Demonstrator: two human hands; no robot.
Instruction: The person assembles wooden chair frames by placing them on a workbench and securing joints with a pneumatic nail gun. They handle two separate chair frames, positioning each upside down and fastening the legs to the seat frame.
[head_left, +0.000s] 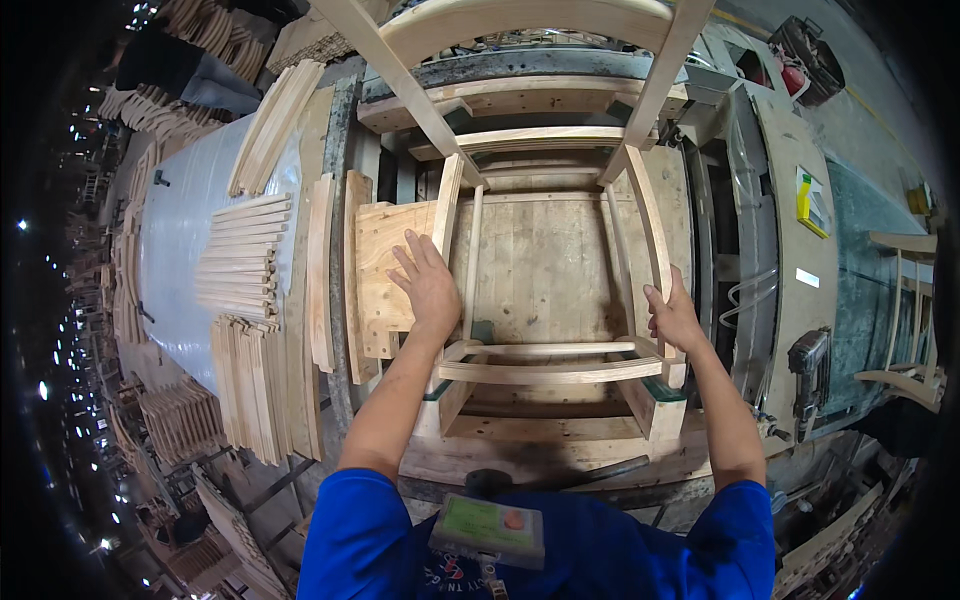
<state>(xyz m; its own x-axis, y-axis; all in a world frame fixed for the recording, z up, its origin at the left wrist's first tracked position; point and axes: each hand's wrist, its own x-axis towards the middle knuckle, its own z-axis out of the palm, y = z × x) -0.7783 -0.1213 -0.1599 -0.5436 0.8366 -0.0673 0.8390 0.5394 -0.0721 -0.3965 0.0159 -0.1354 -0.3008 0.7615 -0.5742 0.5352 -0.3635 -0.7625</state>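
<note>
**Chair frame steadied on the press table**

Loose slats (245, 255) are stacked far left. The left hand (428, 285) is laid open and flat beside the chair frame (550, 365), centred on the plywood table (545, 265). The frame's right rail is gripped by the right hand (675, 315). Machine panels (800, 230) crowd the right edge.

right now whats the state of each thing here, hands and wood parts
left hand: open, flat on the chair frame's left rail
right hand: gripping the frame's right rail
chair frame: unfinished bare wood, lying in the press bed
press bed: plank surface, holding the frame
straight slats: stacked loose on the grey table
curved slats: piled loose, farther back
second chair frame: assembled, standing at far right
</note>
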